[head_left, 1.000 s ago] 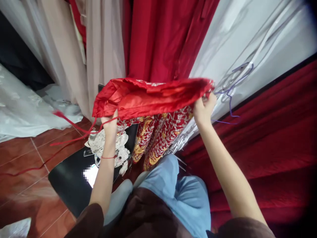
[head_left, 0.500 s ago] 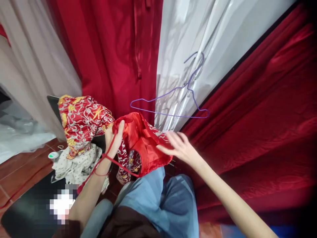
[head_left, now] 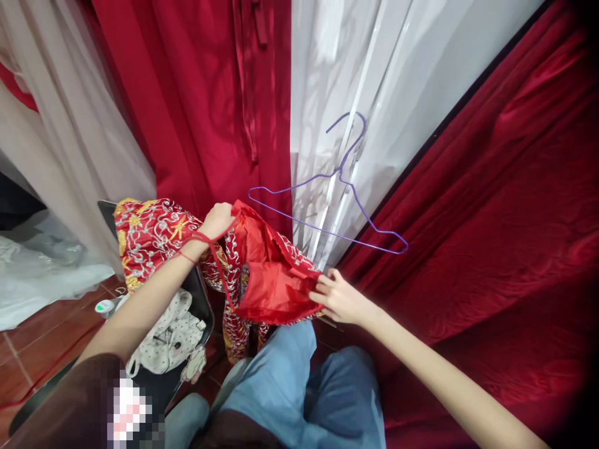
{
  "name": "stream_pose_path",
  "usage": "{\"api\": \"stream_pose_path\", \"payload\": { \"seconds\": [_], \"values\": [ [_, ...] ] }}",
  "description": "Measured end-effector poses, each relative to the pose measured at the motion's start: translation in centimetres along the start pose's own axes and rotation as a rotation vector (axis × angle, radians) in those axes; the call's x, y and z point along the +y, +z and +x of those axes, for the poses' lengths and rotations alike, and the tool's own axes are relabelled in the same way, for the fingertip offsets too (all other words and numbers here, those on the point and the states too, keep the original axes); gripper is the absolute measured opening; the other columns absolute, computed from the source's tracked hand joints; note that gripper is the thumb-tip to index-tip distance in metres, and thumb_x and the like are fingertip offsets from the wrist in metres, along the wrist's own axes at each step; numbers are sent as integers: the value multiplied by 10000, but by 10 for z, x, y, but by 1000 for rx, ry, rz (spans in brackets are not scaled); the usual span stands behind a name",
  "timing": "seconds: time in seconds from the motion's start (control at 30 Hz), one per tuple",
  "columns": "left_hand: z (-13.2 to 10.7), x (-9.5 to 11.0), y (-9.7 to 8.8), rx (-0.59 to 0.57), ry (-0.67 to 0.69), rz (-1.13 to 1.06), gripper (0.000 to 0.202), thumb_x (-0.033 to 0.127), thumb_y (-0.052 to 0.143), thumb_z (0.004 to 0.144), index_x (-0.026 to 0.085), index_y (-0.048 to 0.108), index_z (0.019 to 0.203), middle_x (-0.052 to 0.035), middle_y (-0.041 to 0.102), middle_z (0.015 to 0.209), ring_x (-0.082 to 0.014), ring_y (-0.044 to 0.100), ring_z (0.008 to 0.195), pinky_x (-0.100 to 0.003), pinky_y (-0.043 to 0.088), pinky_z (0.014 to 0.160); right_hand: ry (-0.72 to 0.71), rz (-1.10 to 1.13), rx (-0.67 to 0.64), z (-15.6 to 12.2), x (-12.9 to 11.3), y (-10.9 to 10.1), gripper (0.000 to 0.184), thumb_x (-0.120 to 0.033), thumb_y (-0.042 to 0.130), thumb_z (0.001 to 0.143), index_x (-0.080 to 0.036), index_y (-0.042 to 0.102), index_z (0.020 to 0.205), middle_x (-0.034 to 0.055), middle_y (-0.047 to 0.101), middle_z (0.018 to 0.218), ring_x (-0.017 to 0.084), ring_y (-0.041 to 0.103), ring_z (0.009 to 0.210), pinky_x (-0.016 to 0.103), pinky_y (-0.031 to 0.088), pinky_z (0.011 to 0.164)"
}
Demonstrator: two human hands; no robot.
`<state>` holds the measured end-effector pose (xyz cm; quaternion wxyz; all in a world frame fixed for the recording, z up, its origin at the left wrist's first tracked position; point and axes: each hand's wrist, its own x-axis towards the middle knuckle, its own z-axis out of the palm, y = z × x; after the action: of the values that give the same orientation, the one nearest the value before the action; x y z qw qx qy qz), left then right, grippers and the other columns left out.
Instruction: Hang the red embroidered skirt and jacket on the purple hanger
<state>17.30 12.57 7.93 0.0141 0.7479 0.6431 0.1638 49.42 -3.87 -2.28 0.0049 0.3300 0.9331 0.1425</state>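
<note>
A red garment with gold and silver embroidery and a plain red lining hangs between my hands above my lap. My left hand is closed on its upper edge, where a thin red cord trails down. My right hand pinches the lower right edge of the lining. The embroidered part drapes left over a black chair back. A purple wire hanger hangs just above and behind the garment, against a clear plastic cover.
Red gowns, pale gowns and a plastic-covered white dress hang close in front. Red satin fills the right. A black chair with a spotted cloth bag stands left on the red tile floor.
My right hand went from open and reaching to pinching the garment's lower edge. My left hand lifted the top edge higher. The view shifted slightly, and the hanger sits lower.
</note>
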Motion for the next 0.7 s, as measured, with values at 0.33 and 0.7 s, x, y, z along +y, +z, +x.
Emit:
{"api": "stream_pose_path", "payload": {
  "seconds": [0.33, 0.7],
  "values": [
    [84, 18, 9, 65, -93, -92, 458, 496, 628, 841, 112, 728, 1070, -214, 713, 1126, -351, 676, 1078, -360, 518, 808, 352, 229, 155, 19, 32, -14, 155, -234, 543, 828, -173, 575, 690, 53, 641, 724, 217, 544, 877, 422, 284, 900],
    [117, 34, 33, 138, -153, -220, 452, 516, 636, 842, 178, 729, 1127, -144, 737, 1135, -291, 683, 1091, -296, 522, 812, 356, 376, 138, 9, 18, 30, 127, -186, 538, 852, -179, 533, 725, 80, 686, 856, 240, 577, 1018, 390, 344, 889]
  ]
}}
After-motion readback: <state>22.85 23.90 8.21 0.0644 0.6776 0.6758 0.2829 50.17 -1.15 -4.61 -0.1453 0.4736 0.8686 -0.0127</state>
